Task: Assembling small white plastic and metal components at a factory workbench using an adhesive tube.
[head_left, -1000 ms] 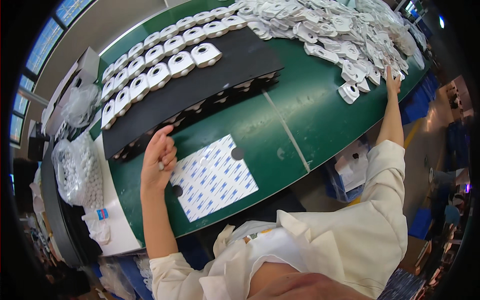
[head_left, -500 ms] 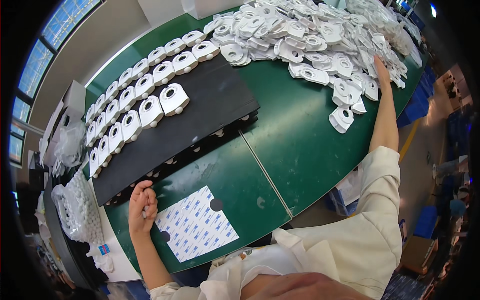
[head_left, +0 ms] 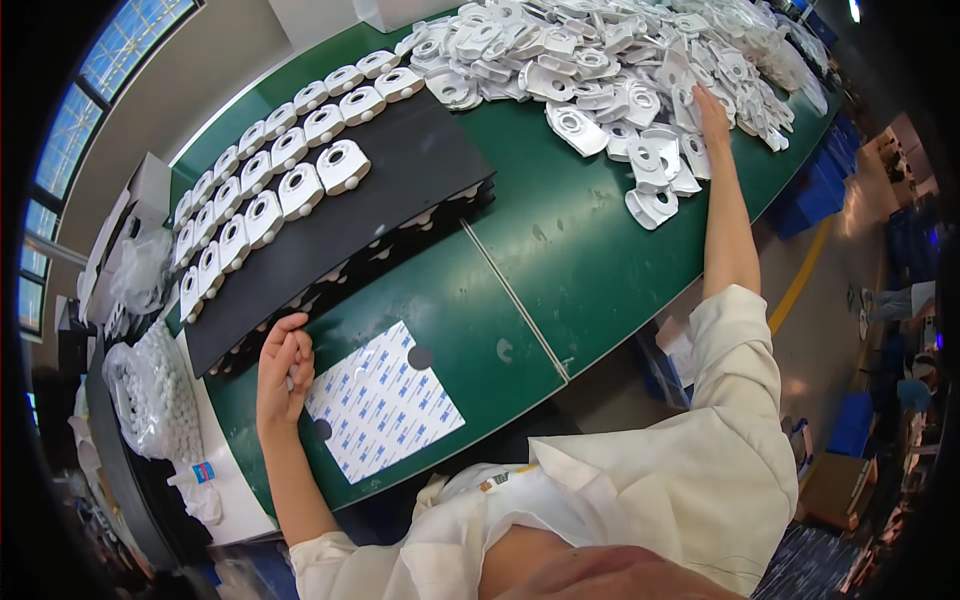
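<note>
My left hand (head_left: pixel 284 372) is closed over the table's near left, its fingers curled around a small white ball that shows only in part. Beside it lies a white sheet with blue print (head_left: pixel 385 408) and two black round spots at its edges. My right arm stretches far out to the right. My right hand (head_left: pixel 712 118) rests against the pile of white plastic housings (head_left: pixel 590 75), fingers extended and partly hidden among the parts. Each housing is flat with a round hole. A loose housing (head_left: pixel 652 206) lies at the pile's near edge.
Three rows of white housings (head_left: pixel 263 218) stand on a stack of black boards (head_left: pixel 400 190) on the green table (head_left: pixel 530 280). A clear bag of white balls (head_left: pixel 155 395) sits at the left edge. Blue bins (head_left: pixel 815 185) stand beyond the right edge.
My right hand has moved leftward along the pile, and some housings near it have shifted. My left hand stays curled by the sheet. The whole view has shifted slightly.
</note>
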The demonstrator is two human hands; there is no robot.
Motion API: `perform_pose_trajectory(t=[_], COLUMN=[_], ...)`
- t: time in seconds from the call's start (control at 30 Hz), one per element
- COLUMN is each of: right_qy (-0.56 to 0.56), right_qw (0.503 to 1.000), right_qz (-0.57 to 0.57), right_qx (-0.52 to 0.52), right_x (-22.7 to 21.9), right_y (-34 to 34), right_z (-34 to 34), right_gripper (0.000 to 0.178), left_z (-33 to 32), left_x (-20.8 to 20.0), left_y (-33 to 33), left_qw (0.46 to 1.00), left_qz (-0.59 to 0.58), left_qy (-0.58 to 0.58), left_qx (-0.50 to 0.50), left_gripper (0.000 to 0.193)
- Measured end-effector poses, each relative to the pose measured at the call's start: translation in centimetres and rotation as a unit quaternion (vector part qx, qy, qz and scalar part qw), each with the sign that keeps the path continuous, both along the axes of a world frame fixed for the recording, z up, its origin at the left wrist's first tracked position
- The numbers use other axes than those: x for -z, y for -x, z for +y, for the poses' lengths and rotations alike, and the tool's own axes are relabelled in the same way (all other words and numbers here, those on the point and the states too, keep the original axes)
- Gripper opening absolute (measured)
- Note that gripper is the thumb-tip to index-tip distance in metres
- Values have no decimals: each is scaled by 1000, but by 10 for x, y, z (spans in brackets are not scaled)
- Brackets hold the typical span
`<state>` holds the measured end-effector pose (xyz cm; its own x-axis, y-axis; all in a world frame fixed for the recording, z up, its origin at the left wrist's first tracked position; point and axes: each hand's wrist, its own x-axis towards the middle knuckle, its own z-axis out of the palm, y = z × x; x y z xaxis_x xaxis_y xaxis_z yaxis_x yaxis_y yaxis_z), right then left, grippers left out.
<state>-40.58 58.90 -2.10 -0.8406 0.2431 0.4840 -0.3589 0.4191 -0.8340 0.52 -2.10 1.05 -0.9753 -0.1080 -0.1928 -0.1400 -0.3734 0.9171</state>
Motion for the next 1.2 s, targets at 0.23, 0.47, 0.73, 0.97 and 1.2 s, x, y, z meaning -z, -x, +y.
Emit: perform_pose_trajectory(t=[0.23, 0.47, 0.73, 0.97, 1.2], right_qy=[21, 62, -22, -283, -402], right_qw=[997, 994, 1000, 958, 888], right_qz=[60, 53, 10, 32, 219], right_qx=[-45, -79, -18, 39, 30], right_x=[-10, -1, -9, -27, -68], right_y=[-26, -41, -88, -86, -29], right_z=[-72, -119, -172, -195, -236], right_gripper=[57, 60, 63, 64, 85], left_z=[7, 9, 3, 0, 1], left_x=[-1, 1, 0, 3, -2], left_y=[5, 2, 0, 2, 6], left_qw=[1000, 1000, 1000, 999, 997], left_qz=[5, 1, 1, 4, -21], left_qy=[14, 19, -28, -49, -73], left_qx=[8, 3, -11, -3, -14], left_gripper=[24, 24, 25, 27, 21])
